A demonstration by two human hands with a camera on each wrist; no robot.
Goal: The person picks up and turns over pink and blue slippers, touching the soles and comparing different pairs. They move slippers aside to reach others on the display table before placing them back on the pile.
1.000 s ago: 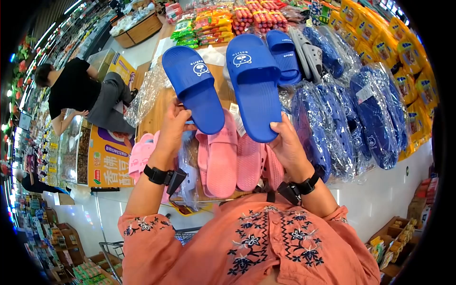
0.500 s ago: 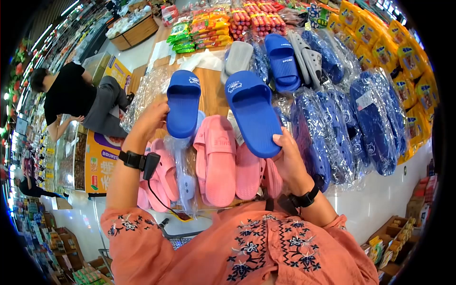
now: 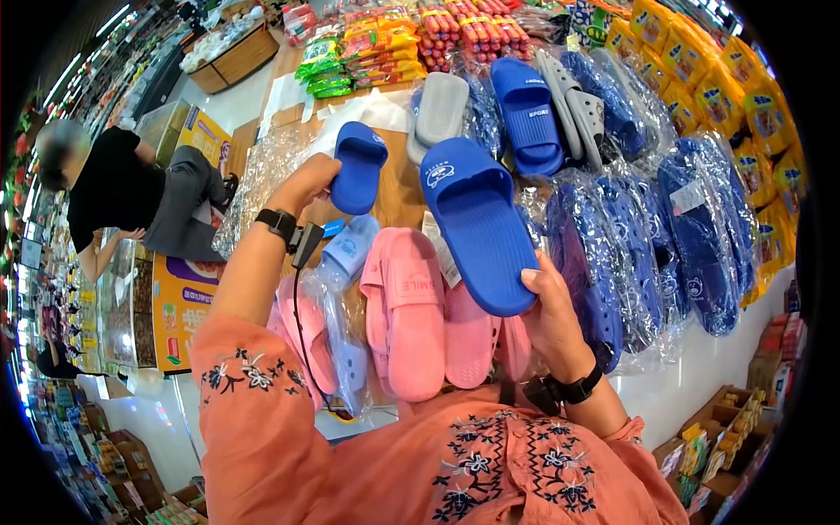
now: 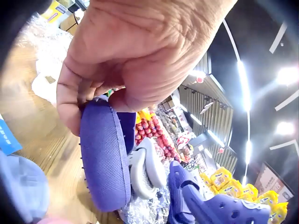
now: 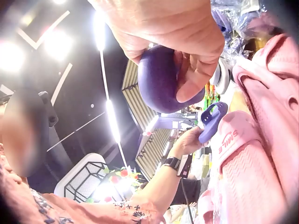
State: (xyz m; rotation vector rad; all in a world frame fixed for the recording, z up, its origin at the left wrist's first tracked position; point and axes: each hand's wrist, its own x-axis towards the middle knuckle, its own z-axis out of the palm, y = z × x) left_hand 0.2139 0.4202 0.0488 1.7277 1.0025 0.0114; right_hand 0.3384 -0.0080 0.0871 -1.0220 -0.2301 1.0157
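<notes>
Over my feed I see blue slippers [image 3: 486,241] of matt, ribbed plastic; pink slippers [image 3: 413,337], matt and textured; smooth, grained wood table [image 4: 58,156]; glossy, crinkled plastic wrap [image 3: 273,188]; matt, embroidered cloth shirt [image 3: 394,464]

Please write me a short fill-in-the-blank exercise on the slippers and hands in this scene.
1. The left hand holds a slipper that, in the head view, is coloured ____.
2. In that view, the larger-looking held slipper is in the ____ hand.
3. One pink slipper carries the printed word ____ on its strap.
4. A black band circles each ____.

Missing words: blue; right; SMILE; wrist.
</notes>
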